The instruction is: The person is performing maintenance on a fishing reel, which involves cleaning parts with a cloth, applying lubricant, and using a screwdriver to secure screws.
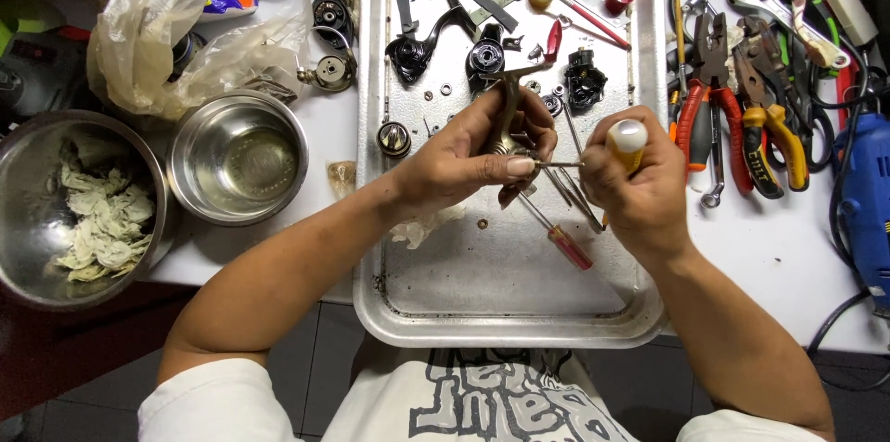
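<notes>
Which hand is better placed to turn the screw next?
Probably the right hand: it grips the yellow-handled screwdriver, its tip at the metal part held by the left hand.

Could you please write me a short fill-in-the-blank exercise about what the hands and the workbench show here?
1. The right hand grips a screwdriver with a ____ handle.
2. The left hand holds a metal reel part above a metal ____.
3. Left of the tray stands an empty steel ____.
4. The pliers with red handles lie ____ of the tray.

Missing words: yellow; tray; bowl; right
</notes>
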